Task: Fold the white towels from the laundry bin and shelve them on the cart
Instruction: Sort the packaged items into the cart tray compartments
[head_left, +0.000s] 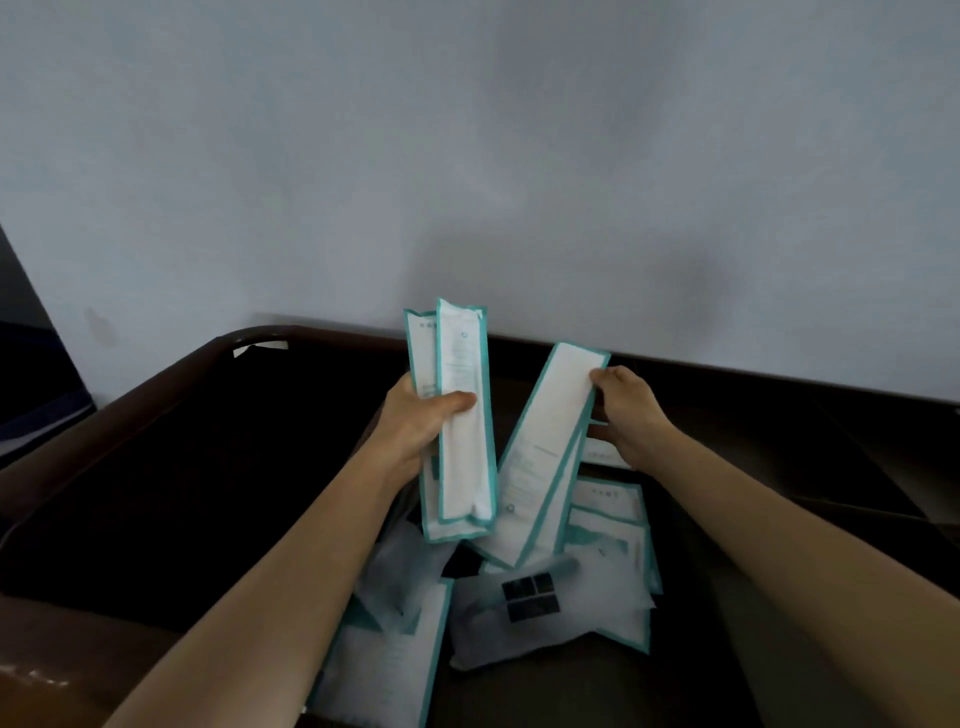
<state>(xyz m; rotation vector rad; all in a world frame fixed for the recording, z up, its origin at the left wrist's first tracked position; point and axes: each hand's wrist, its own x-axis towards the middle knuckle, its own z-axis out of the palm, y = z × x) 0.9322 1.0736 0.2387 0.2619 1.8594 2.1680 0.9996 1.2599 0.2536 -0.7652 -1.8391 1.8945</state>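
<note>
My left hand (415, 426) grips two long white packets with teal borders (462, 431), held upright with the thumb across the front. My right hand (631, 410) pinches the upper edge of another such packet (545, 457), which leans to the right, with a second one right behind it. Below both hands lies a loose pile of similar teal-edged white packets (602, 530) and soft white wrapped bundles (550, 618) inside a dark container (779, 467). No towel, laundry bin or cart can be made out for certain.
A dark brown curved rim (156, 384) runs along the left, with a deep black area (182, 467) inside it. A pale wall (467, 156) rises right behind. A small black grid label (530, 597) sits on one bundle. A dark object (31, 384) stands at far left.
</note>
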